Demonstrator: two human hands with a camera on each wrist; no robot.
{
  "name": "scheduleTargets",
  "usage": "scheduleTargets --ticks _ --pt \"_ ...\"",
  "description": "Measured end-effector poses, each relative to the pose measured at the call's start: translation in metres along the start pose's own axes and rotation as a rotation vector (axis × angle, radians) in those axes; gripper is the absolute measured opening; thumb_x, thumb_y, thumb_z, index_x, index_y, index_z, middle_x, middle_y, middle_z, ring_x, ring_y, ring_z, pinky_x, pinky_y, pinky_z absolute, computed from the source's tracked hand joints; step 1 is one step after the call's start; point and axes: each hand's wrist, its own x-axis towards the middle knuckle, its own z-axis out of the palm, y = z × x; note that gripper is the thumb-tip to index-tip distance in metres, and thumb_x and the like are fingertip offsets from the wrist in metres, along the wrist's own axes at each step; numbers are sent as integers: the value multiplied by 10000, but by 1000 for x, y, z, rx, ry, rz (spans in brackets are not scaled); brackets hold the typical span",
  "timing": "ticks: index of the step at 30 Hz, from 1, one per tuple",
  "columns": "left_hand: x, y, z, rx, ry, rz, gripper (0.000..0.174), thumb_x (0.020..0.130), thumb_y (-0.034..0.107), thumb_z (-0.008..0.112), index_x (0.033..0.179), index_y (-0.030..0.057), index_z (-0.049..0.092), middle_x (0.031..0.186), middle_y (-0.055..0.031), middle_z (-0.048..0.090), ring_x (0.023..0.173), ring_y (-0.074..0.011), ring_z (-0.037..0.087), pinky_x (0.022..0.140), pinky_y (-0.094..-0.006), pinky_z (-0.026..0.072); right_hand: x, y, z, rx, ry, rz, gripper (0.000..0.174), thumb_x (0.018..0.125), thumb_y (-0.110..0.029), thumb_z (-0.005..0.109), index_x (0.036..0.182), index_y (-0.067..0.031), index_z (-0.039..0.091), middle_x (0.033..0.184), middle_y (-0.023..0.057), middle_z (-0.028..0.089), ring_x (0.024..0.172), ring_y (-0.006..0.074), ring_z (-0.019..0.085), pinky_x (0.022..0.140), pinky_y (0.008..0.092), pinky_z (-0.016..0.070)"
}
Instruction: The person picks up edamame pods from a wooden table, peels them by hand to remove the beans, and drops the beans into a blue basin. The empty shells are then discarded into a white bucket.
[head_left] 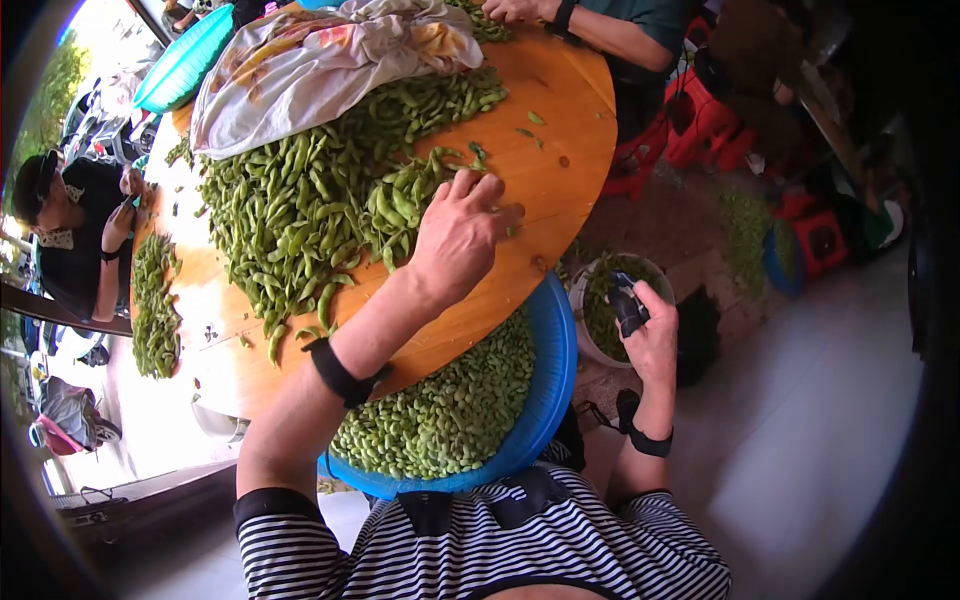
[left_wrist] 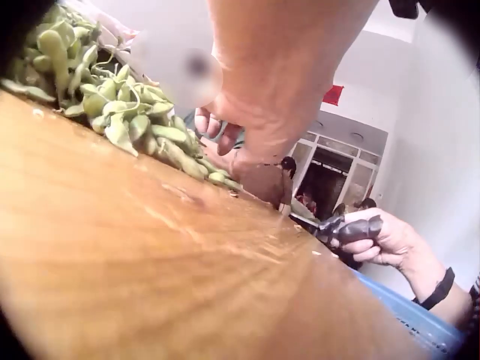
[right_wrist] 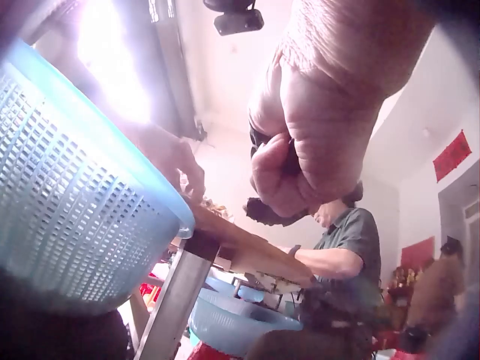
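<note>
My left hand [head_left: 455,235] is over the wooden round table [head_left: 560,130], palm down with loosely bent fingers, beside the right edge of a big heap of green soybean pods [head_left: 290,200]. In the left wrist view its fingers [left_wrist: 217,129] hang close above the nearest pods [left_wrist: 124,112]; no pod shows between them. Off the table edge, my right hand [head_left: 652,340] has curled fingers with black coverings [head_left: 628,305] on them, over a white bucket [head_left: 590,330] of green pods or husks. I cannot tell whether these fingers pinch anything.
A blue basket [head_left: 565,340] of shelled green beans [head_left: 440,410] sits at my lap under the table edge. A stained white cloth [head_left: 330,70] covers part of the heap. People sit at the left and far side. Red stools [head_left: 690,120] stand at right.
</note>
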Motion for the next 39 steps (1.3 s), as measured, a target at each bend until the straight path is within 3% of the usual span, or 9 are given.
scheduleTargets --ticks 4,8,10,12,14,18,27,33,39 --pt "10 -3 4 104 -114 47 229 713 55 632 916 130 708 1035 -58 536 1008 -262 483 864 -366 423 1 -11 2 52 -2 31 114 866 22 550 962 25 614 723 107 600 693 85 540 638 260 449" --pt "12 4 3 -6 0 50 221 746 27 623 932 109 709 983 -79 570 938 -256 546 779 -339 464 -5 -20 7 155 11 -20 151 817 42 575 964 28 609 742 87 589 688 91 538 638 255 447" --pt "11 15 -7 -433 88 -172 191 808 1 607 955 76 704 906 -110 611 801 -248 604 658 -308 483 -8 -31 13 115 6 -119 140 780 54 583 917 29 568 793 71 536 690 125 525 663 250 447" --pt "1 21 -16 -568 176 -137 126 885 28 607 976 49 692 823 -78 653 658 -186 619 545 -274 459 -12 -55 18 276 -66 -21 136 767 47 573 901 30 558 799 88 531 724 156 549 680 272 453" --pt "-18 35 -36 -930 -180 -531 114 926 85 614 997 35 687 819 -23 673 643 -102 606 521 -238 437 -12 -59 27 270 -95 -202 136 768 13 588 903 24 600 804 71 553 701 120 572 625 261 456" --pt "-56 42 -65 -1454 -375 -953 189 929 150 652 991 -28 669 772 -35 665 569 -73 577 455 -207 402 -19 -84 43 419 -290 -61 96 815 -15 597 904 19 612 802 40 562 650 94 551 579 248 447" --pt "-100 56 -57 -1591 -147 -955 121 915 99 654 967 -9 639 706 -50 636 569 -117 612 471 -228 474 -31 -97 57 320 -403 -226 183 826 -9 582 997 51 607 812 56 544 728 108 530 632 240 425" --pt "-106 56 -52 -1654 -152 -964 83 890 81 681 890 11 636 673 -53 623 529 -104 578 420 -215 403 -34 -86 59 382 -452 -174 139 816 -18 578 932 54 605 764 35 483 663 88 486 572 233 399" --pt "-113 55 -46 -1890 -211 -985 89 889 88 686 906 8 650 756 -77 660 519 -108 567 413 -213 383 -36 -80 51 776 -600 68 157 887 -92 571 913 52 630 718 -17 485 547 27 444 471 199 351"
